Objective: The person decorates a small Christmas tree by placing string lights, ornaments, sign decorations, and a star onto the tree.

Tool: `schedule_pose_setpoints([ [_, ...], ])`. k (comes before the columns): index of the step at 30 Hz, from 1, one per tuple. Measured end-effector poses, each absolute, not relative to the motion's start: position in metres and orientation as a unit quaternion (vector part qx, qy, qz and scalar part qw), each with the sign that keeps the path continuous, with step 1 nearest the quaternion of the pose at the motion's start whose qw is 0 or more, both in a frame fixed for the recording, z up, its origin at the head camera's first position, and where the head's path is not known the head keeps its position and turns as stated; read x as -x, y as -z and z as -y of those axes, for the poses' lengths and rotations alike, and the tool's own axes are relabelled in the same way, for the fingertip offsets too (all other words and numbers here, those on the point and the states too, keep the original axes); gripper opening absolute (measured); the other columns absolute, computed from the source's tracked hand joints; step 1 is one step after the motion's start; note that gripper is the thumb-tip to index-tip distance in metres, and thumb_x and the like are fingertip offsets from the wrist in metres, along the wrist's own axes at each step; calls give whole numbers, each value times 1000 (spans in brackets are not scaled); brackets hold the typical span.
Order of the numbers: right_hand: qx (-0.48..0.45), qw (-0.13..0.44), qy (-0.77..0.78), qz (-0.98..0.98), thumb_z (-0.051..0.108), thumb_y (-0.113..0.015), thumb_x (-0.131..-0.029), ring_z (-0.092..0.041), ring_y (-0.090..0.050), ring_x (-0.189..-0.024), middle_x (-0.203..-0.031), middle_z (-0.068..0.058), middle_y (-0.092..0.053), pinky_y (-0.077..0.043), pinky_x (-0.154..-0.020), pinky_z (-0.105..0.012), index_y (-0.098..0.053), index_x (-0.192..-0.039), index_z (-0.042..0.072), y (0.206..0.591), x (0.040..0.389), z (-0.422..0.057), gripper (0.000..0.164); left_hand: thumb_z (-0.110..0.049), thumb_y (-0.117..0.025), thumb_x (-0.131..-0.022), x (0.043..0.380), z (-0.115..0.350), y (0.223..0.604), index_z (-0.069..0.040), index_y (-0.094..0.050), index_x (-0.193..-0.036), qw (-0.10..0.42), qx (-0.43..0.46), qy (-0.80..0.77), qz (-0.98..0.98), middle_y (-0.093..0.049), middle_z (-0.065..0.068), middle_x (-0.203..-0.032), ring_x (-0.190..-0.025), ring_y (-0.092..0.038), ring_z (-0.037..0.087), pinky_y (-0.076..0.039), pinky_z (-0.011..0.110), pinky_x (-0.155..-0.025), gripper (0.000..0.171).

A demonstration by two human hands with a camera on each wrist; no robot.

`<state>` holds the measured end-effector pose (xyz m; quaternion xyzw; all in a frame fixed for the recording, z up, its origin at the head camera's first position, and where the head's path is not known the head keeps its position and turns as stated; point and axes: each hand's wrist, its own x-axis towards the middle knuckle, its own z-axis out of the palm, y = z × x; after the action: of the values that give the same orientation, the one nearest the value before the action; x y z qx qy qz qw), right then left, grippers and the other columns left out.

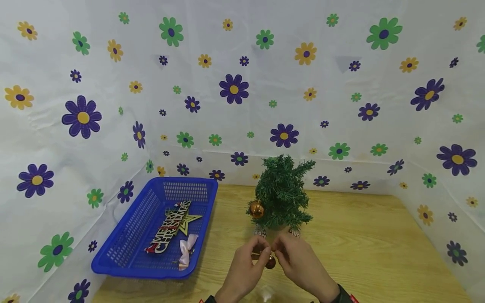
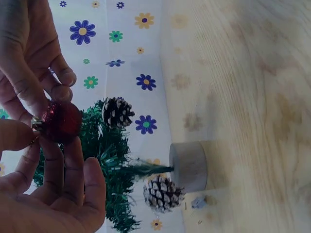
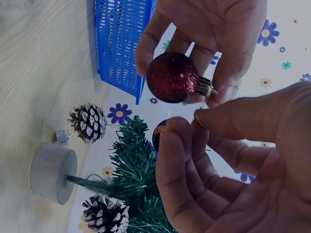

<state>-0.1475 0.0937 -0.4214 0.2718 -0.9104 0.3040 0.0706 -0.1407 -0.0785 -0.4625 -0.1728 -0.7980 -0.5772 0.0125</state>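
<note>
A glittery dark red Christmas ball (image 3: pixel 172 77) with a gold cap hangs between the two hands, low in front of the small tree. The left hand (image 1: pixel 246 264) holds it near the cap, thumb at the cap and fingers about the ball. Close beside it, the right hand (image 1: pixel 303 261) pinches the ball's thin gold string (image 3: pixel 198 118) between thumb and fingers. Behind the hands stands a green artificial Christmas tree (image 1: pixel 282 191) on a round wooden base (image 2: pixel 189 166). A shiny orange-gold ball (image 1: pixel 256 209) hangs on its left side, and pine cones (image 2: pixel 164 194) hang low on it.
A blue plastic basket (image 1: pixel 99 266) stands to the left. Inside lie a Merry Christmas sign (image 1: pixel 170 227), a gold star (image 1: pixel 188 221) and a pale pink bow (image 1: pixel 186 251). Flower-patterned white cloth (image 1: pixel 257 118) walls the wooden table (image 1: pixel 371 248) at the back and sides.
</note>
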Motion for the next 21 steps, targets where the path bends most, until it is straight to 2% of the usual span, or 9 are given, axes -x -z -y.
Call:
schedule_pose_setpoints([
  [7, -203, 82, -317, 923, 8, -64, -86, 1, -48, -61, -74, 10, -54, -39, -53, -18, -59, -86, 16, 429, 148, -95, 10, -27, -52, -96, 143, 74, 469, -18, -55, -97, 18, 187, 525, 830, -62, -5, -84, -75, -60, 1, -52, 20, -66, 9],
  [14, -156, 76, -368, 914, 11, -64, -88, -4, -59, -70, -79, 6, -60, -48, -58, -17, -59, -88, 14, 436, 148, -99, 6, -28, -51, -97, 143, 66, 473, -20, -55, -99, 26, 186, 513, 837, -61, -4, -92, -80, -60, 4, -52, 20, -67, 9],
  [21, -130, 86, -398, 904, 7, -64, -87, 0, -56, -66, -75, 8, -59, -48, -57, -17, -59, -89, 18, 434, 148, -99, 12, -32, -48, -98, 147, 64, 471, -16, -55, -101, 44, 179, 514, 838, -62, -1, -93, -79, -61, 6, -52, 20, -67, 18],
])
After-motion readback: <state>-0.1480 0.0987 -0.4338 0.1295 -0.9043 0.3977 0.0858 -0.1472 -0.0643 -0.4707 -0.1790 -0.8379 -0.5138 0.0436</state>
